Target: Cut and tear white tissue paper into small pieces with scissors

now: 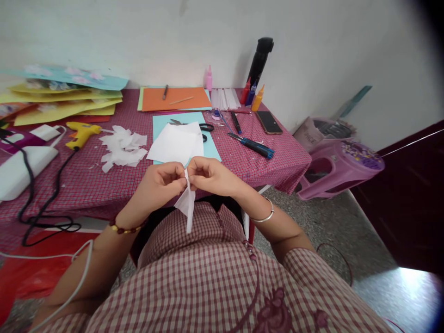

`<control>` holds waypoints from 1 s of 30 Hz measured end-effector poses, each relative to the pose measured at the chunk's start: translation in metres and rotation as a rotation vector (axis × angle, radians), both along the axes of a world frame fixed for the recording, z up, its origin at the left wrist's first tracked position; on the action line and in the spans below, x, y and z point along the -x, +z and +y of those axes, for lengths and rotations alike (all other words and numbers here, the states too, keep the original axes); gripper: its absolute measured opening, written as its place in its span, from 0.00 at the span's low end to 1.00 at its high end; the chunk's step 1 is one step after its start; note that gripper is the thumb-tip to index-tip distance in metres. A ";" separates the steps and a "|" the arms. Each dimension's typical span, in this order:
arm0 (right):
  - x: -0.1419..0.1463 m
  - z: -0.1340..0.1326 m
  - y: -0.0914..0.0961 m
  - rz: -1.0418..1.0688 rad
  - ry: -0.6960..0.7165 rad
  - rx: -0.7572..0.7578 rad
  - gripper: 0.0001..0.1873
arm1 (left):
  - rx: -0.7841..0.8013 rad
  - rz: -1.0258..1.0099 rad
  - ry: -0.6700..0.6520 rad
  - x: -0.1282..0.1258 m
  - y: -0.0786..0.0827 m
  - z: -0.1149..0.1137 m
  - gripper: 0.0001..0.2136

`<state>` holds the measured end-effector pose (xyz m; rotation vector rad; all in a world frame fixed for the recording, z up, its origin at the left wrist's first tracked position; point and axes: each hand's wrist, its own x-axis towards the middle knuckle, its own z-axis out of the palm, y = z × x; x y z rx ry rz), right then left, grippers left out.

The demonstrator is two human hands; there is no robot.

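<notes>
My left hand [161, 181] and my right hand [208, 175] meet in front of my chest, both pinched on the top of a small folded piece of white paper [187, 203] that hangs down between them. Just beyond my hands a larger white sheet [176, 142] lies on a light blue sheet [208, 148] on the table. Black-handled scissors [203, 126] rest partly under that white sheet.
Red checked tablecloth [86, 180] covers the table. White paper scraps [122, 147], a yellow glue gun [81, 134] with black cord, orange paper [176, 98], glue bottles [252, 95], a black flask [260, 60], a phone [268, 122], pens [255, 145]. A pink stool [338, 169] lies at the right.
</notes>
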<state>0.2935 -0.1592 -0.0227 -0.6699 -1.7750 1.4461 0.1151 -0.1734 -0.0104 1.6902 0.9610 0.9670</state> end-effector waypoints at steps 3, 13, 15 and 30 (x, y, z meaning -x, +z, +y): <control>-0.001 -0.002 0.002 -0.018 -0.021 -0.029 0.02 | 0.009 -0.010 -0.012 -0.001 0.001 0.000 0.06; 0.005 -0.007 0.000 -0.098 -0.168 -0.157 0.04 | -0.022 0.025 0.027 -0.004 -0.001 -0.001 0.05; 0.006 -0.007 -0.001 -0.106 -0.183 -0.156 0.04 | -0.020 0.035 0.028 -0.003 -0.001 -0.001 0.05; 0.005 -0.001 -0.004 0.043 -0.111 -0.008 0.03 | -0.016 -0.017 0.006 -0.003 0.000 0.000 0.05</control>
